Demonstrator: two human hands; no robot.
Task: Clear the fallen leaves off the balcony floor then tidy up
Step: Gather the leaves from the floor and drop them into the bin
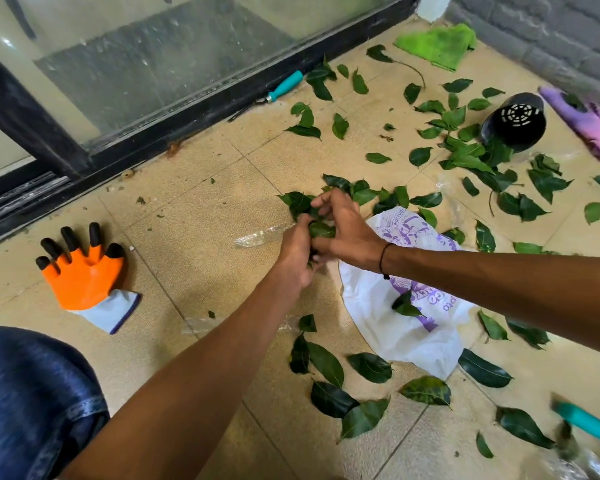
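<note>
- Head view: green leaves [326,363] lie scattered over the tan tiled balcony floor [194,237], thickest toward the far right corner by the grey brick wall and along the near right edge.
- The leaves are glossy, dark green and pointed; some still sit on short stems, and one near the near edge is mottled yellow.
- A white plastic bag [395,327] with purple print lies flat on the floor at mid-right, with one leaf on top of it and more just beside its edges.
- The left hand [297,256] is curled round a bunch of leaves [321,230], gripping them just above the floor.
- The right hand [347,226] reaches over the bag, fingers bent and pinching at the same bunch, touching the left hand.
- Both forearms stretch out from the near edge; a dark cord circles the right wrist.
- A black pot [515,123] lies tipped on its side near the far right corner, leaves against its mouth.
- An orange glove [84,271] with black tips lies flat at the left, near the sliding door track.
</note>
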